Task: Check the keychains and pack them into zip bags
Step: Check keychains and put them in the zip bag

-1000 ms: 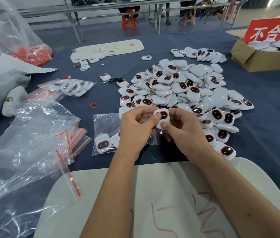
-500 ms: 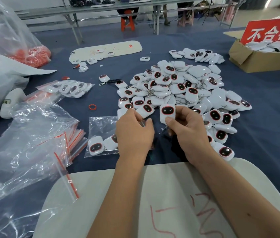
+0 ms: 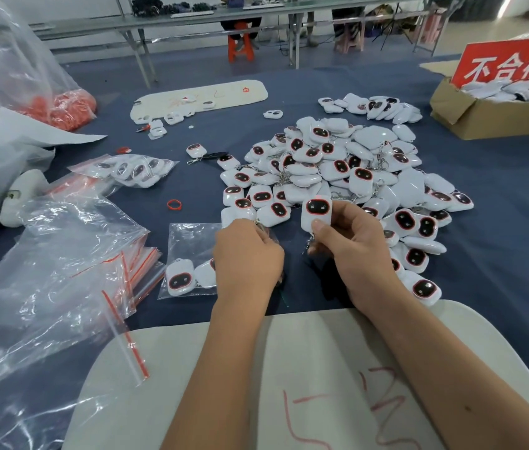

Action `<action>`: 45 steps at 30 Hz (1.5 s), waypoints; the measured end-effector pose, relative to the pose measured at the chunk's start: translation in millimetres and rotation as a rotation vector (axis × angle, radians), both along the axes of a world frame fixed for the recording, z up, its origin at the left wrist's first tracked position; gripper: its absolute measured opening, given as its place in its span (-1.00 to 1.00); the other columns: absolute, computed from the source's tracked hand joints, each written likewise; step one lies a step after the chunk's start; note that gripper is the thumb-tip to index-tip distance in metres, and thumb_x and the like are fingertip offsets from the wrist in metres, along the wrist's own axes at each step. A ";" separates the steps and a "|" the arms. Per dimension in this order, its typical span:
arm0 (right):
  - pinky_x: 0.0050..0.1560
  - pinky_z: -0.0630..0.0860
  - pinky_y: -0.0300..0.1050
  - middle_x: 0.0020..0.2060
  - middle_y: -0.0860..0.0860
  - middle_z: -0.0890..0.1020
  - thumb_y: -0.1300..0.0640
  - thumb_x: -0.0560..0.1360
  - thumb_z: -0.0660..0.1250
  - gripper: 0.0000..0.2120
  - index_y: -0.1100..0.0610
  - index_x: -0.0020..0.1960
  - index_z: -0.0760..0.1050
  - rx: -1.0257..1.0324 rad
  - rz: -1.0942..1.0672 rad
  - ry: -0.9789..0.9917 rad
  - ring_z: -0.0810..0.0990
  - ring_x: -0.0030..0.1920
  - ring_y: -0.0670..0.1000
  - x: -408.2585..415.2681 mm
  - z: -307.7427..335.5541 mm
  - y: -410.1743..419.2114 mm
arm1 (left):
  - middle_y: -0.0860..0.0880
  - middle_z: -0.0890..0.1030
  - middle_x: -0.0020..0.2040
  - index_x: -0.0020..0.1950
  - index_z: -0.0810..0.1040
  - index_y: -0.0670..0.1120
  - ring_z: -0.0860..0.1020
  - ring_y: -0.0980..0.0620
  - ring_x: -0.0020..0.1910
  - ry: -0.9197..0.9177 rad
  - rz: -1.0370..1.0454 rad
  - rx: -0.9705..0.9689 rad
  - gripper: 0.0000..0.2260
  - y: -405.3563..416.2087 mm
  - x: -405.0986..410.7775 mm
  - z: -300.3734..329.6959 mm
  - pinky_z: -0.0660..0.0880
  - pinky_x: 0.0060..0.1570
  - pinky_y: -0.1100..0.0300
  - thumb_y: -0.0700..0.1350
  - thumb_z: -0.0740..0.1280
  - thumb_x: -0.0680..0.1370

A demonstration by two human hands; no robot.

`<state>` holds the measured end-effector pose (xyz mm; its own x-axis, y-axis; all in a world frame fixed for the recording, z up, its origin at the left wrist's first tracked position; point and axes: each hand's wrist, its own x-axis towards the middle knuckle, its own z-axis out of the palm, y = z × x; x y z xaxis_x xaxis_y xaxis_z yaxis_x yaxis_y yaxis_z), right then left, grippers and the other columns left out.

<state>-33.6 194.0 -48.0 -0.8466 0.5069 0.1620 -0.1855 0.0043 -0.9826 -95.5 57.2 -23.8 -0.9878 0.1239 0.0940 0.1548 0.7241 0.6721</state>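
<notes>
Head view: the right hand (image 3: pixel 359 251) pinches a white keychain (image 3: pixel 316 212) upright, thumb on its lower face, fingers behind. The left hand (image 3: pixel 247 254) is curled at the mouth of the zip bag (image 3: pixel 188 241); it seems to grip the edge, though its fingertips are hidden.

Ahead of my right hand (image 3: pixel 359 251) the heap of keychains (image 3: pixel 337 170) blocks the middle of the frame. At left, loose zip bags (image 3: pixel 62 280) crowd the cloth. Bare blue cloth (image 3: pixel 500 241) lies open at right, up to the cardboard box (image 3: pixel 483 115) in the upper right corner. A strip of bare cloth runs between bags and heap.
</notes>
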 end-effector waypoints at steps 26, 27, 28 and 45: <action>-0.16 0.59 -0.08 -0.28 0.09 0.70 0.32 0.67 0.28 -0.84 0.11 0.04 0.57 0.380 0.272 -0.076 0.63 -0.29 0.04 3.2 3.6 -6.6 | 0.08 0.58 -0.42 -0.33 0.56 -0.03 0.56 0.12 -0.36 0.297 -0.031 0.312 -0.84 -5.1 -0.3 7.6 0.49 -0.29 0.24 -0.22 0.42 0.42; -0.16 0.57 -0.11 -0.28 0.06 0.70 0.31 0.67 0.28 -0.81 0.04 0.04 0.57 0.418 0.278 -0.080 0.61 -0.30 0.03 3.7 4.8 -7.8 | 0.08 0.58 -0.42 -0.33 0.56 -0.02 0.56 0.12 -0.36 0.301 -0.025 0.331 -0.83 -6.0 -0.7 8.0 0.47 -0.30 0.27 -0.22 0.42 0.42; -0.16 0.56 -0.12 -0.28 0.04 0.70 0.29 0.66 0.29 -0.80 0.00 0.07 0.55 0.439 0.276 -0.088 0.60 -0.31 0.02 4.0 5.3 -8.9 | 0.08 0.58 -0.42 -0.33 0.56 -0.02 0.55 0.12 -0.37 0.291 -0.040 0.344 -0.83 -6.6 -1.2 7.9 0.45 -0.32 0.32 -0.23 0.42 0.42; -0.17 0.55 -0.23 -0.29 -0.04 0.67 0.28 0.51 0.53 -0.90 0.14 -0.12 0.63 0.479 -0.088 0.047 0.61 -0.27 -0.06 6.5 2.1 -11.2 | 0.10 0.58 -0.40 -0.25 0.65 -0.07 0.49 0.14 -0.40 0.077 -0.406 0.539 -0.90 -11.1 -1.0 8.2 0.50 -0.33 0.23 -0.25 0.42 0.42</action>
<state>-27.1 182.8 -45.9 -0.7899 0.4352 0.4320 -0.2085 0.4719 -0.8566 -96.5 46.1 -15.5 -0.8610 0.3992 0.3150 0.4054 0.1651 0.8991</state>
